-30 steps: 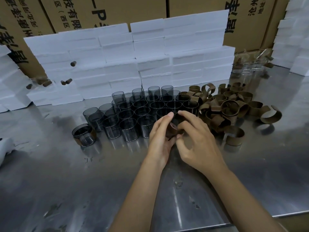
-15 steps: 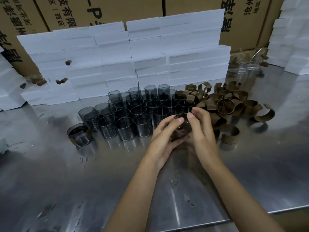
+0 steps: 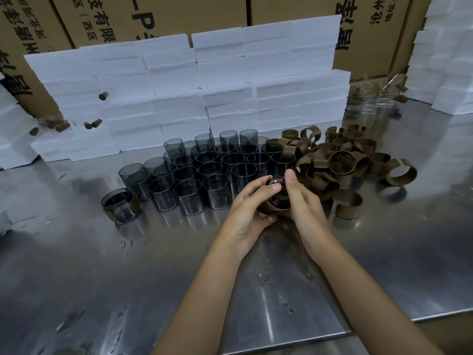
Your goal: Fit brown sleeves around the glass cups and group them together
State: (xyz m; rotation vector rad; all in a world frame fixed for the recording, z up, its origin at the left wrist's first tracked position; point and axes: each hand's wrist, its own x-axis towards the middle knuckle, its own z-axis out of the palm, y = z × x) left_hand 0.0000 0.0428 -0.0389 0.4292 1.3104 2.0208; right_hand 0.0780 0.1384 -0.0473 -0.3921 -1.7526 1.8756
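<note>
Here, my hands: both are up over the steel table [image 3: 102, 265], cupped around one glass cup [image 3: 277, 194] between them
Left hand [image 3: 252, 211]: fingers curled round the cup's near and left side, thumb up along its rim, so it is gripping the cup
Right hand [image 3: 302, 203]: fingers folded around the cup's right side, thumb tip up at the rim, also grasping it
Sleeve [image 3: 268, 207]: a brown band shows around the lower part of the cup I hold; my fingers hide whether it goes all the way round
Where the cup is: lifted just in front of the block of cups, between that block and the heap of sleeves
Bare cups [image 3: 212, 170]: smoky glass ones standing upright in tight rows on the table, behind and left of my hands
Finished cup [image 3: 120, 204]: one cup with a brown band around it stands alone at the left end, just beside the rows
Loose sleeves [image 3: 340, 160]: a heap of curled brown bands to the right of the cups, a few lying apart at its edge
Behind: white foam blocks [image 3: 204, 85] stacked like a wall, cardboard cartons [image 3: 179, 14] with printed writing beyond them
Far right: clear glasses [image 3: 371, 106] on the table, blurred
</note>
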